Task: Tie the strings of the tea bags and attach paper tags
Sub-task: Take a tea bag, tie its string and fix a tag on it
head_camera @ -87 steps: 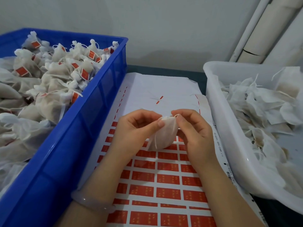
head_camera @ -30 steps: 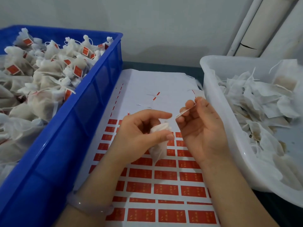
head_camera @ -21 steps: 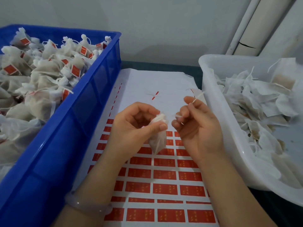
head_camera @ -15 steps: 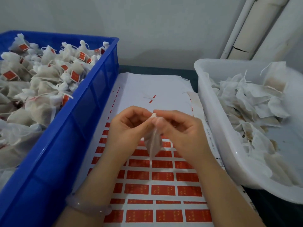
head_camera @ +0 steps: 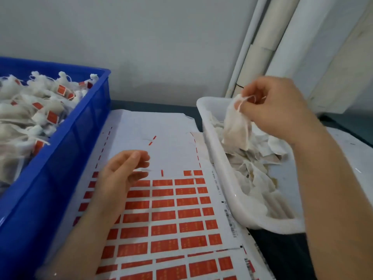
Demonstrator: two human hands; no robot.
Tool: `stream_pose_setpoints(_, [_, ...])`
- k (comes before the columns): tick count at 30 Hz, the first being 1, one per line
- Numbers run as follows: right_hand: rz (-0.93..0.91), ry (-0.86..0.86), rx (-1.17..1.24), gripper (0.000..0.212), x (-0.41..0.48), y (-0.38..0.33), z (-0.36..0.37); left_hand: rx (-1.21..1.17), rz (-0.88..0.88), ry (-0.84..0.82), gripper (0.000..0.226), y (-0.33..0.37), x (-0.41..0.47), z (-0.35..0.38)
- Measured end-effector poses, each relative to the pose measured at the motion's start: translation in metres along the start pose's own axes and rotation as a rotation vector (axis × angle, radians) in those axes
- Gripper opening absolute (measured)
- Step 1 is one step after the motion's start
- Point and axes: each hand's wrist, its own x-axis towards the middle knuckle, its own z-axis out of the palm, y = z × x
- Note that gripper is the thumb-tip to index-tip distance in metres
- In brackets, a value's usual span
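Dark surface [head_camera: 153, 107] by wall [head_camera: 161, 47]: one crate [head_camera: 60, 178], one tub [head_camera: 222, 168], one tag sheet [head_camera: 161, 219]. Grip of right hand [head_camera: 278, 110] holds one bag [head_camera: 235, 128]; grip of left hand [head_camera: 119, 178] slack.

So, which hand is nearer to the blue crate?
Left. The left hand is over the tag sheet, just right of the blue crate. The right hand is far across, holding a tea bag above the white tub.

Left hand [head_camera: 123, 174] low, fingers loosely curled, holding nothing. Right hand [head_camera: 276, 106] sits higher, fingers pinching the top of a tea bag [head_camera: 236, 128] that hangs below its fingertips.
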Motion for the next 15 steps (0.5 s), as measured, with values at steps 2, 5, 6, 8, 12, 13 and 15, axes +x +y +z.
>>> stream_pose_setpoints(2, [0.150,-0.196,-0.150,0.016,0.021,0.029,-0.002,0.182,-0.022,-0.046,0.033,0.001,-0.001,0.001])
stream_pose_setpoints(5, [0.258,-0.484,-0.295,0.021,0.029,0.066,0.016,0.538,-0.031,-0.300,0.013,0.000,-0.003,0.007])
stream_pose_setpoints(6, [0.280,-0.539,-0.304,0.023,0.028,0.075,0.024,0.665,-0.026,-0.406,0.016,-0.003,-0.004,0.009])
stream_pose_setpoints(8, [0.318,-0.602,-0.315,0.025,0.026,0.086,0.036,0.849,-0.036,-0.537,0.030,-0.008,-0.004,0.011])
stream_pose_setpoints(12, [0.339,-0.827,-0.408,0.021,0.033,0.084,0.044,0.915,-0.072,-0.485,0.047,-0.008,-0.002,0.014])
stream_pose_setpoints(13, [0.311,-0.825,-0.427,0.033,0.037,0.082,0.044,0.907,-0.078,-0.472,0.047,-0.007,-0.002,0.015])
stream_pose_setpoints(15, [0.251,-0.712,-0.365,0.044,0.044,0.080,0.050,0.906,-0.072,-0.460,0.045,-0.007,-0.001,0.016])
